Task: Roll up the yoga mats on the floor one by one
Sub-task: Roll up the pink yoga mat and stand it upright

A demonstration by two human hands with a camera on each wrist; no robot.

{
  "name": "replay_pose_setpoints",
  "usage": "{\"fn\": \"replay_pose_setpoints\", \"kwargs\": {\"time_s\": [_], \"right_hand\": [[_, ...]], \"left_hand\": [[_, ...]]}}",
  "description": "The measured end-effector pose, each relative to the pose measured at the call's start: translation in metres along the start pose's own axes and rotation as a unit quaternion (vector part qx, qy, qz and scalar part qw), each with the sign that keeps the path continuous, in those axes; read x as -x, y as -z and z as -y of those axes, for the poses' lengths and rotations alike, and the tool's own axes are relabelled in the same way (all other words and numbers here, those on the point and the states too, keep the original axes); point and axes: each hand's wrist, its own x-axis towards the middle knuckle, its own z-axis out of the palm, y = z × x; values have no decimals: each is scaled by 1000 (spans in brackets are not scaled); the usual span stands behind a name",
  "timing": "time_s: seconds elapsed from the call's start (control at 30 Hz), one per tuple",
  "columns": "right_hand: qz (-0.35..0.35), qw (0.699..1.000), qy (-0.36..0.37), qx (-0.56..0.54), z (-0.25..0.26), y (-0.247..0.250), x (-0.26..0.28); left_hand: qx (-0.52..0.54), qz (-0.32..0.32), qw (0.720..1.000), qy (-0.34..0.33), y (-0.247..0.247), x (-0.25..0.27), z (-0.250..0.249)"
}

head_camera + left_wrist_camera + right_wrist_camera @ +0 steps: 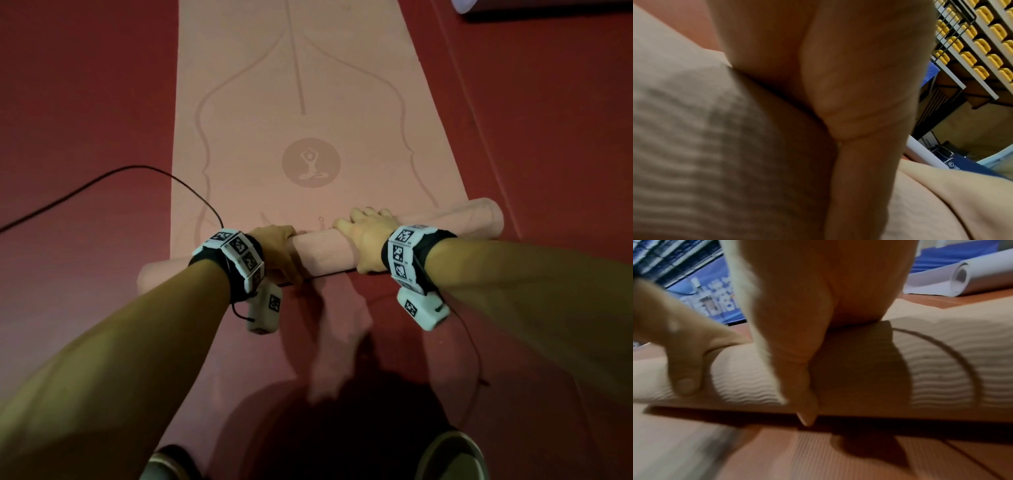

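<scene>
Both hands, the left [274,248] and right [366,240], are curled over the mat's roll [323,251], so it is kept tight and even.

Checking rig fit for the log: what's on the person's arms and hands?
Both forearms are bare, no sleeves or gloves. Each wrist carries a black strap with a band of white blocks printed with black square markers: left wristband, right wristband. A white camera module with its own marker hangs under each: left, right. Thin black cables run from both.
</scene>
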Motion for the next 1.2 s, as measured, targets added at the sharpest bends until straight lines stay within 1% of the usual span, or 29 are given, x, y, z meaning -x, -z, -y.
{"fn": "replay_pose_setpoints", "kwargs": {"time_s": [0.17, 0.3, 0.4, 0.53, 0.63, 0.7, 0.77, 0.87, 0.97, 1.07, 1.2], "right_hand": [[58, 998, 5, -21, -2, 23, -9], [94, 995, 19, -36, -4, 35, -19], [73, 997, 20, -19, -6, 29, -17], [-2, 1000, -5, 26, -2, 12, -14], [-6, 1000, -15, 8, 0, 10, -16], [7, 1000, -12, 0, -1, 15, -19], [24, 1000, -8, -11, -3, 24, -23], [57, 998, 13, -20, -5, 39, -30], [71, 997, 27, -26, -8, 47, -33], [40, 999, 27, -23, -11, 40, -32], [-62, 998, 3, 15, -12, 20, -24]], "left_hand": [[-52, -82, 995, 4, -5, 3, 2], [-110, -107, 988, 3, -12, 4, -3], [-94, -88, 992, -4, -5, -2, 0], [-59, -43, 997, -19, 10, -8, 4], [-31, -24, 999, -30, 16, -11, 6], [-20, -34, 999, -37, 16, -12, 9], [-20, -66, 997, -44, 15, -10, 11], [-74, -120, 990, -27, 10, -6, 7], [-125, -135, 983, -21, 4, -6, 3], [-114, -122, 986, -24, 8, -13, 5], [-82, -71, 994, -30, 26, -21, 8]]}}
